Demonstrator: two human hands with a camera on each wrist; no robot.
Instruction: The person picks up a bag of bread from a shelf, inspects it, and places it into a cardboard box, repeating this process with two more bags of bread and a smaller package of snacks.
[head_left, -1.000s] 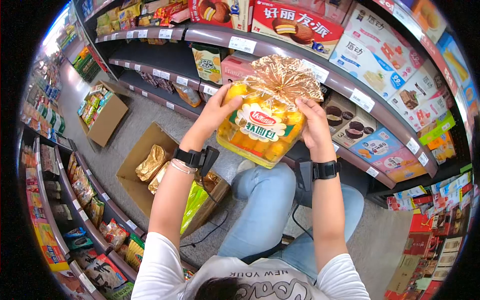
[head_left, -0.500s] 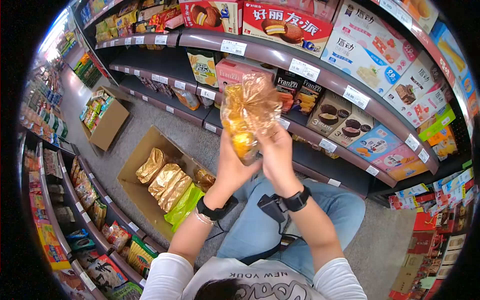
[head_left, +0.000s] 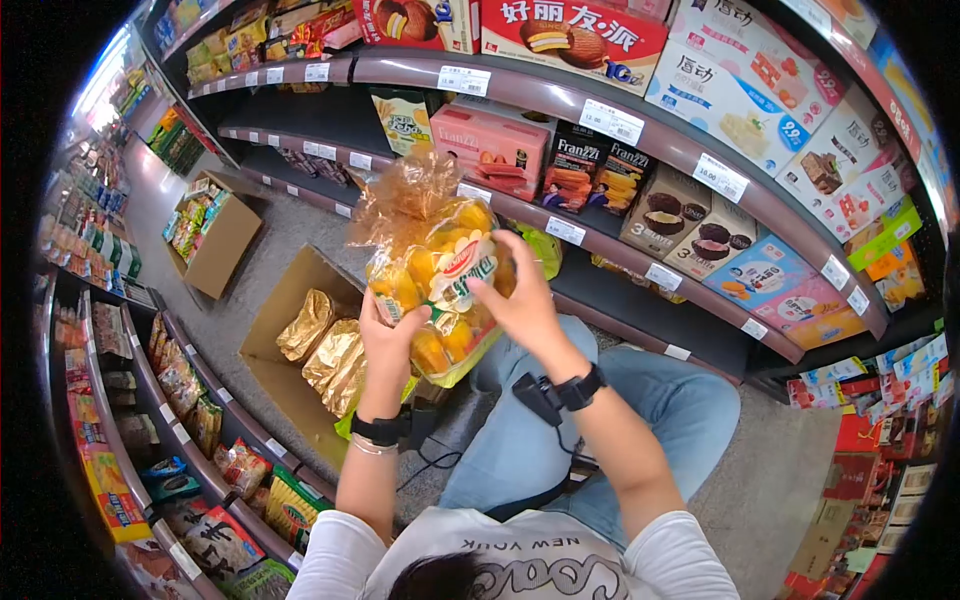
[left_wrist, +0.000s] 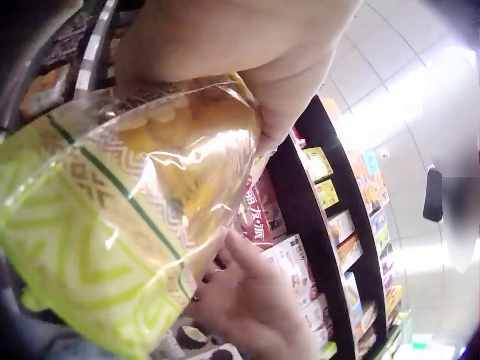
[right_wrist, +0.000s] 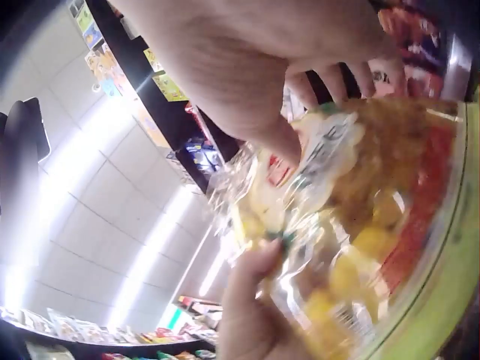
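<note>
Both hands hold a clear bag of bread rolls (head_left: 455,338) above the legs, its gathered gold top (head_left: 400,205) tilted up and left. My left hand (head_left: 388,345) grips the bag's left side, the thumb lying on the front. At the right side, my right hand (head_left: 528,310) holds on, its thumb at the white flower-shaped label (head_left: 466,270). A green zigzag pattern covers the bag's base (left_wrist: 97,262) in the left wrist view. In the right wrist view the right thumb (right_wrist: 281,146) presses the label, with the left hand (right_wrist: 259,311) below.
An open cardboard box (head_left: 275,365) with gold-wrapped packs (head_left: 335,365) stands on the floor at left. Beyond it is another carton (head_left: 215,245) of snacks. Curved shelves (head_left: 600,240) with boxed cookies run ahead, and a snack shelf (head_left: 190,430) lines the left. A cable (head_left: 440,462) lies near the legs.
The bag first turned edge-on, then came round with its label facing up again. It now sits further left and lower, its gold top leaning left. Both hands shifted their hold on it.
</note>
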